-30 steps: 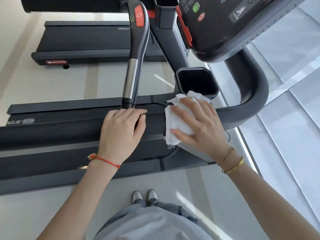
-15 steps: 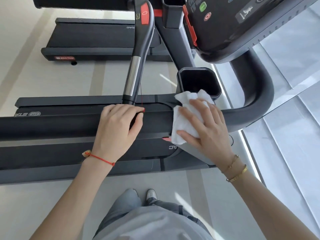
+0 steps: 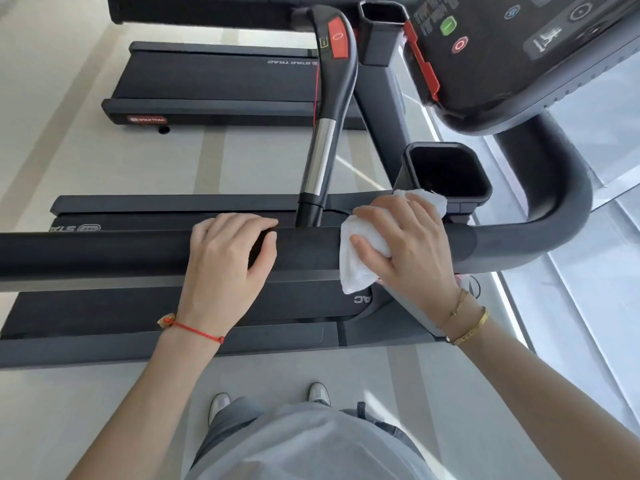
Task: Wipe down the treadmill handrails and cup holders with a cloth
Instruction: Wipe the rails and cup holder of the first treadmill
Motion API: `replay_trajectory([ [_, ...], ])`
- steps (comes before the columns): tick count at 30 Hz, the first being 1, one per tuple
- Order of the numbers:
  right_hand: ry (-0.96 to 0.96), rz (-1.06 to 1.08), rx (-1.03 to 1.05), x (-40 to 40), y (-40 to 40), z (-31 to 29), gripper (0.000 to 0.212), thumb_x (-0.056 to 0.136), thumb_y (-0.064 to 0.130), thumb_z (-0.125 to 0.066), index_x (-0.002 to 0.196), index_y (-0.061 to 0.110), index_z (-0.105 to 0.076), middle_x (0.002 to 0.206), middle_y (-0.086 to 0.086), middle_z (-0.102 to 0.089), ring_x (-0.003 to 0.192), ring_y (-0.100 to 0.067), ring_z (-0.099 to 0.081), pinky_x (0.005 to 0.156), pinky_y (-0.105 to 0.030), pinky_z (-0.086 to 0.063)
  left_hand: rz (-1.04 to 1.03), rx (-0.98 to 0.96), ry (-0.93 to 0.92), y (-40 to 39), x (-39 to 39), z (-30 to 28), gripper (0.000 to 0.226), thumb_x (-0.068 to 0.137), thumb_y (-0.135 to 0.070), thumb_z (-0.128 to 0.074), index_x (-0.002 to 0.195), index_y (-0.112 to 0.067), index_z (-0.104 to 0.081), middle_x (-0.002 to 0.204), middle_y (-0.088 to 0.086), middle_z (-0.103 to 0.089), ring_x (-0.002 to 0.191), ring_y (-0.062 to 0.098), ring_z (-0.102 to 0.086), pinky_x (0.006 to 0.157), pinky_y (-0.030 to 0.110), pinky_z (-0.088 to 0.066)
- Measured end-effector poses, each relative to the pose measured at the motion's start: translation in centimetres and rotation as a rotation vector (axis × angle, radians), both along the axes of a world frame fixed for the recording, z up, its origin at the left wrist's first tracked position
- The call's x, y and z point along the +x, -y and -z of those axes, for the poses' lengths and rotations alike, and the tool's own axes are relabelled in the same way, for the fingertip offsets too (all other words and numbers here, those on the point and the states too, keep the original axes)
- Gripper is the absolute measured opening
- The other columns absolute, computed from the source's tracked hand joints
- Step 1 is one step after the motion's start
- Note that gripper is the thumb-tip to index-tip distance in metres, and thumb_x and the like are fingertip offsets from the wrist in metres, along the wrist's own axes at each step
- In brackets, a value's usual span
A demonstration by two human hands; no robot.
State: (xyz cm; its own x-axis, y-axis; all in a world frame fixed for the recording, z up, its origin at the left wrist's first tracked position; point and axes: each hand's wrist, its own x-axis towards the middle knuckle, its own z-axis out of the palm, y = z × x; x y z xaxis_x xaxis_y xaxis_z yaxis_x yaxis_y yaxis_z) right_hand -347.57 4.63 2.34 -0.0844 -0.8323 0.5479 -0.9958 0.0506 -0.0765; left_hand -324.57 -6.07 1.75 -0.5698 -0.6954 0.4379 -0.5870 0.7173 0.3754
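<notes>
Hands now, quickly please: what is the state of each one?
Left hand: closed, fingers curled over the black handrail.
Right hand: closed, holding the white cloth against the handrail.

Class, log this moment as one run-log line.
stage: wiping handrail | right hand: presses cloth on rail | left hand: grips rail | cup holder: untouched
</notes>
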Motion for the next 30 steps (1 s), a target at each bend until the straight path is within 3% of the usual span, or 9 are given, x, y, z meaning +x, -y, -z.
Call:
replay_trajectory([
  [6,-0.005,0.002,0.11,8.5,4.7,0.0,0.043,0.098,0.048,-0.04,0.115,0.019,-0.067,0.11,-0.004,-0.064,0.084,-0.028,-0.057,0.085,-0.042,-0.045,-0.007,0.014,0.001,3.4,6.2,-0.3,0.023,0.097,-0.024,-0.051,0.109,-0.017,-0.07,0.108,-0.005,-0.07,0.104,0.017,-0.062,0.099,0.037,-0.039],
  [9,0.001,0.067,0.067,12.2,6.8,0.2,0.047,0.099,0.047,-0.039,0.12,0.014,-0.065,0.103,-0.005,-0.065,0.082,-0.028,-0.057,0.085,-0.041,-0.045,-0.027,0.016,-0.003,5.3,9.7,-0.4,0.022,0.096,-0.022,-0.052,0.108,-0.016,-0.07,0.108,-0.005,-0.07,0.103,0.018,-0.063,0.098,0.037,-0.039],
  [16,0.025,0.098,0.038,18.1,9.9,0.1,0.037,0.102,0.034,-0.039,0.097,0.011,-0.067,0.089,-0.006,-0.064,0.083,-0.031,-0.056,0.083,-0.041,-0.043,0.007,0.006,-0.005,8.9,16.0,-0.1,0.022,0.096,-0.022,-0.052,0.107,-0.015,-0.07,0.105,-0.003,-0.07,0.099,0.021,-0.064,0.096,0.04,-0.041],
  [21,0.039,0.024,0.065,24.2,13.1,0.2,0.037,0.101,0.036,-0.037,0.103,0.016,-0.068,0.1,-0.004,-0.064,0.084,-0.029,-0.054,0.085,-0.042,-0.043,-0.003,-0.011,0.002,10.9,19.9,-0.1,0.023,0.096,-0.022,-0.051,0.107,-0.014,-0.07,0.104,-0.003,-0.071,0.098,0.021,-0.064,0.095,0.038,-0.039],
  [25,0.007,-0.018,0.132,24.4,12.9,0.0,0.04,0.101,0.043,-0.038,0.113,0.017,-0.065,0.113,-0.004,-0.061,0.089,-0.03,-0.054,0.085,-0.042,-0.044,-0.014,-0.011,-0.001,12.5,22.7,-0.2,0.022,0.097,-0.022,-0.051,0.105,-0.014,-0.07,0.104,-0.003,-0.071,0.096,0.022,-0.064,0.093,0.038,-0.039],
  [30,0.03,0.132,0.097,24.4,12.2,0.0,0.036,0.098,0.041,-0.042,0.111,0.017,-0.065,0.116,-0.005,-0.061,0.094,-0.032,-0.055,0.087,-0.042,-0.044,-0.025,0.006,0.002,13.9,25.0,-0.1,0.024,0.098,-0.022,-0.049,0.103,-0.014,-0.071,0.102,-0.003,-0.072,0.094,0.023,-0.065,0.092,0.04,-0.041],
])
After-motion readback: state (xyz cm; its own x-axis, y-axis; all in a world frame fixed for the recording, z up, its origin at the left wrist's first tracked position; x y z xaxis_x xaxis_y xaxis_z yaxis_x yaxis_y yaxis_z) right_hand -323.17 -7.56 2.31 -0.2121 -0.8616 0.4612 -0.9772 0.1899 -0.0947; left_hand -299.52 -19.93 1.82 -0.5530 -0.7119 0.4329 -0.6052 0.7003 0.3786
